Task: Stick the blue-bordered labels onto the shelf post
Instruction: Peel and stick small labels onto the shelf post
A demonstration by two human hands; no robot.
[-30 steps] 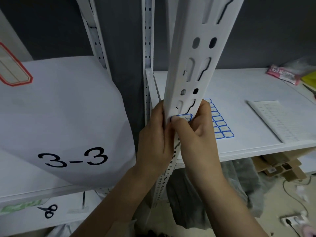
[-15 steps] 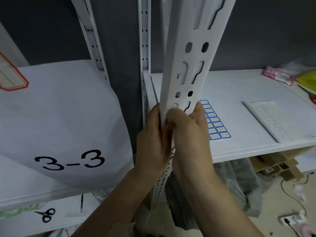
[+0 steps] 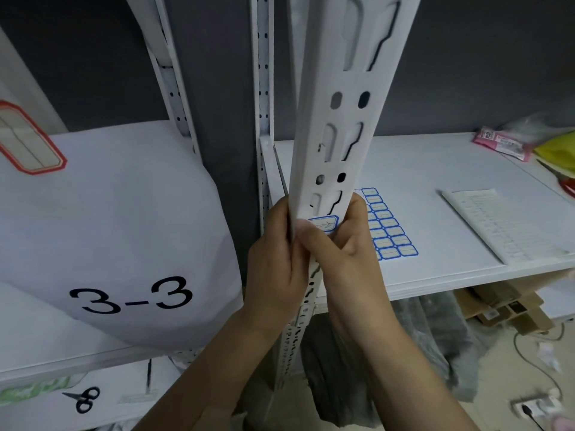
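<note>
White slotted metal shelf post [image 3: 334, 126] gripped by both hands; the right hand [image 3: 339, 259] thumb presses a thin, flexible blue-bordered paper label [image 3: 325, 223] flat. Left hand [image 3: 277, 262] wraps the post edge. Spare labels sheet [image 3: 389, 234] lies near the shelf [image 3: 435, 169] front edge.

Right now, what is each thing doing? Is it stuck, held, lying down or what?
Label: stuck on the post, thumb pressing its left end.
Post: upright, gripped by both hands.
Left hand: wrapped on the post's left edge.
Right hand: on the post, thumb on the label.
Label sheet: flat on the shelf, many labels left.
Scissors: lying closed on the lower shelf.
</note>
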